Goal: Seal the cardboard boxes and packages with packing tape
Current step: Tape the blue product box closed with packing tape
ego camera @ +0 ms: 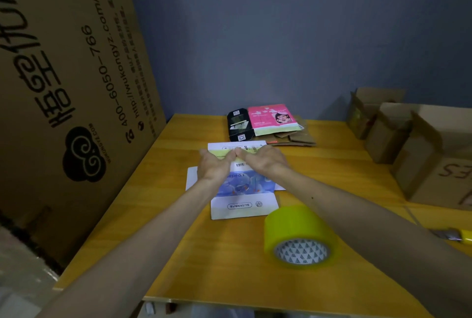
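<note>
At the centre of the frame a flattened white and blue package (240, 185) lies on the yellow desk (204, 254), its far flap crossed by a strip of yellow-green tape (231, 153). Both hands meet over that strip: the left hand (215, 164) and the right hand (263, 160) lie palm down, side by side, fingers (229, 155) stretched flat and touching the tape rather than curled round anything. Neither hand grips an object; they press.

The step in hand looks like smoothing the tape onto the flap seam. To do it well, I judge the pressure should start where the hands meet and travel outward towards each edge of the package, so air is pushed out and no crease forms. The fingertips should stay flat, since a raised nail could lift the strip. The light package may slide on the smooth desk, so one palm should keep weight on it.

The tape roll (301, 236) rests on its side at lower right, near the package but apart from it, handy for the next strip. A yellow-handled cutter (457, 236) lies at the right edge. More flattened packages (270, 119) wait beyond, and open cardboard boxes (419, 149) stand at the right.
</note>
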